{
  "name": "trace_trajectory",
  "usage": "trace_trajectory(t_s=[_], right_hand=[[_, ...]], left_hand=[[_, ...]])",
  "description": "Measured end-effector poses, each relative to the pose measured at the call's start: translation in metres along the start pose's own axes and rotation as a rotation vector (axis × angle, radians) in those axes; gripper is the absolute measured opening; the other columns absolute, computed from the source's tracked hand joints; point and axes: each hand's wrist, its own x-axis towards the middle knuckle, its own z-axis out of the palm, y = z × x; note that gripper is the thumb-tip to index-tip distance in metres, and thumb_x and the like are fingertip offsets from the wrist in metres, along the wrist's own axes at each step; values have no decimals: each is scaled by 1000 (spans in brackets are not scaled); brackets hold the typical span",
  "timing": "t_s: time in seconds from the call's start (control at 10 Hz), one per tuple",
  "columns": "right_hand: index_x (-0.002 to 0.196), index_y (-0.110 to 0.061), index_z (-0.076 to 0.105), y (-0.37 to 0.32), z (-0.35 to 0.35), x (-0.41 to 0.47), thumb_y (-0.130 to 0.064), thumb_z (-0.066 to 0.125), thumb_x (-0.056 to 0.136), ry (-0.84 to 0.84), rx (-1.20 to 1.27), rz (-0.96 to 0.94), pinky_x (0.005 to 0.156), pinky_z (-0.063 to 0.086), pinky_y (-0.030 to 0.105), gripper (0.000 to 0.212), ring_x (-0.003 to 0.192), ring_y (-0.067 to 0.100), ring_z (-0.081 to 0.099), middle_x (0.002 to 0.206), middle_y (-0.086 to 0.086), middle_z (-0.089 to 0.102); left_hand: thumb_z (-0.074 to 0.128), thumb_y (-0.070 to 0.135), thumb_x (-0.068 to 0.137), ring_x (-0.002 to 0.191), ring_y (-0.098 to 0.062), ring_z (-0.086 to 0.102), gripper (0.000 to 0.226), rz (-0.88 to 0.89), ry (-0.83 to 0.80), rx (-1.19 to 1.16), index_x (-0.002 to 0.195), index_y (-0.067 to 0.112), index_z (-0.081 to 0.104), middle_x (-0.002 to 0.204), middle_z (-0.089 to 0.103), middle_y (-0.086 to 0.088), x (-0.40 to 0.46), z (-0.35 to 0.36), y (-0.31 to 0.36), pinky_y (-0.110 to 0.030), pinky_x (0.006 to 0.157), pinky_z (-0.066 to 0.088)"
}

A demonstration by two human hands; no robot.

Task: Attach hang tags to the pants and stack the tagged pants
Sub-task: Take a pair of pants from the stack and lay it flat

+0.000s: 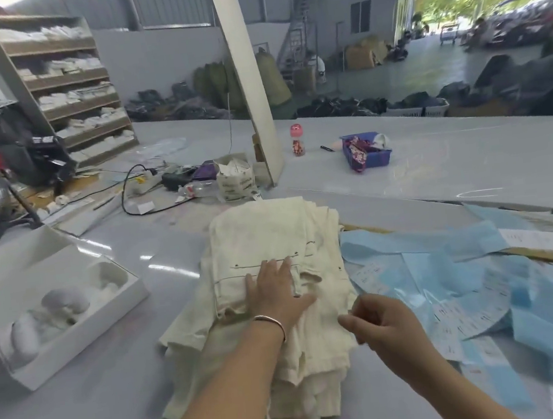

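A stack of cream pants (264, 238) lies folded on the grey table in front of me. My left hand (277, 288) lies flat on the top pair near its waistband, fingers straight and spread. My right hand (381, 328) hovers at the right edge of the stack with its fingers curled; whether it pinches cloth or a thread I cannot tell. Light blue hang tags (469, 311) with white printed labels lie scattered to the right of the stack.
A white open box (76, 339) with white rolls sits at the left. Behind the stack are cables, a power strip (148, 182), a paper bag (235, 179), a white post (250, 84), a small bottle (297, 139) and a blue basket (369, 155).
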Motion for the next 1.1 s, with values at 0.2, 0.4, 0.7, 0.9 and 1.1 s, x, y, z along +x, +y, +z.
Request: trace_trajectory(t_s=[0.2,0.4,0.7,0.9,1.1], right_hand=[[59,-1,51,22,1,26,-13,74,81,-12,-36,115,58,37,29,34,54,23,52,49,1,50],[94,-4,62,30,10,79,-31,61,92,84,386,353,68,55,34,27,79,21,70,91,15,72],[118,-14,65,-4,72,165,-46,71,81,-304,689,626,85,57,40,49,88,28,71,100,12,74],[110,0,67,-14,80,160,-8,65,87,-197,672,542,62,59,36,24,70,27,71,89,15,73],[109,-5,71,-35,61,112,-13,70,79,-319,770,305,68,58,36,31,83,30,71,101,18,72]], left_hand=[[51,39,89,95,-32,61,21,-4,200,-82,97,21,57,99,66,-7,45,-14,2,-34,72,43],[56,49,92,57,-34,56,38,188,475,-155,73,16,56,56,55,-3,21,-90,-27,-28,49,27],[35,41,88,103,-12,57,32,92,-347,-50,114,38,53,109,62,10,-88,-75,-73,-21,79,34],[63,83,61,101,-4,63,52,-37,-4,-929,99,47,67,109,66,25,-79,-80,-120,-20,80,51],[68,68,66,78,-24,58,55,-588,-17,-1546,74,14,63,81,62,-7,-26,-65,-157,-31,64,42]])
